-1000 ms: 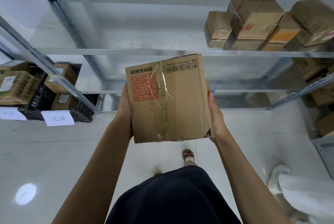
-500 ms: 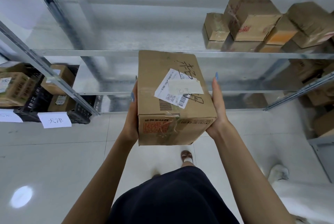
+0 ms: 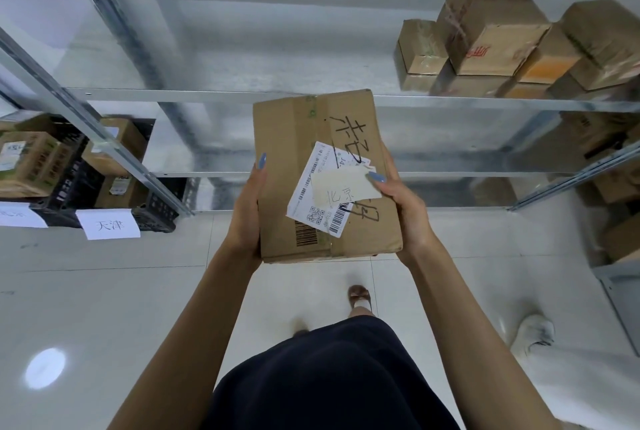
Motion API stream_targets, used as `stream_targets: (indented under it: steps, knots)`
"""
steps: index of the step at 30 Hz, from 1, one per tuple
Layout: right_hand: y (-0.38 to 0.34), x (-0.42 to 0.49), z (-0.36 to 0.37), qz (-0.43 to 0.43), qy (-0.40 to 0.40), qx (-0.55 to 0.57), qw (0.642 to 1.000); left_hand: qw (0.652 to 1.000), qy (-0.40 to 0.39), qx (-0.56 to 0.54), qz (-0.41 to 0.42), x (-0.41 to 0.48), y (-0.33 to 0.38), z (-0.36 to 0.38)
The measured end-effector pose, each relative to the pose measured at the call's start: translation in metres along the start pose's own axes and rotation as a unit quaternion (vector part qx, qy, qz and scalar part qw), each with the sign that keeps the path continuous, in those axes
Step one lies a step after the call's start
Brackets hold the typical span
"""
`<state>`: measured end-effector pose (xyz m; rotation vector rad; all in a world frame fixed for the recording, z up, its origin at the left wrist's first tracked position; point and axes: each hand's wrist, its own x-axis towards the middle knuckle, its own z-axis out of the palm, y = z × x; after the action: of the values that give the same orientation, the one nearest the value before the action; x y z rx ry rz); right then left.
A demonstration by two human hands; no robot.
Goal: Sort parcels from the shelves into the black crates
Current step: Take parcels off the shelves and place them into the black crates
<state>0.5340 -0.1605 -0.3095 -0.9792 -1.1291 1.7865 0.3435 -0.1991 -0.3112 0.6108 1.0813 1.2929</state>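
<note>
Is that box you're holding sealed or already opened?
Sealed. The box has flat flaps taped along the seam, and a shipping label stuck on top.

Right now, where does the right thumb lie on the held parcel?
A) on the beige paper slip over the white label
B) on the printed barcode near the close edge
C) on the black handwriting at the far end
A: the right hand grips the parcel by its side, and its thumb tip rests on the beige slip over the white label.
</note>
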Motion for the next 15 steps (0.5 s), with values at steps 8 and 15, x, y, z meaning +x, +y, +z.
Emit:
stream_targets:
  steps: [8,15]
  knots:
    - [0.002,0.013,0.02,0.039,0.0,-0.007,0.999,0.999,0.019,-0.017,0.021,0.001,0.004,-0.021]
    - [0.024,0.029,0.069,0.094,-0.023,-0.013,0.995,0.995,0.095,-0.01,0.042,-0.02,0.02,-0.071]
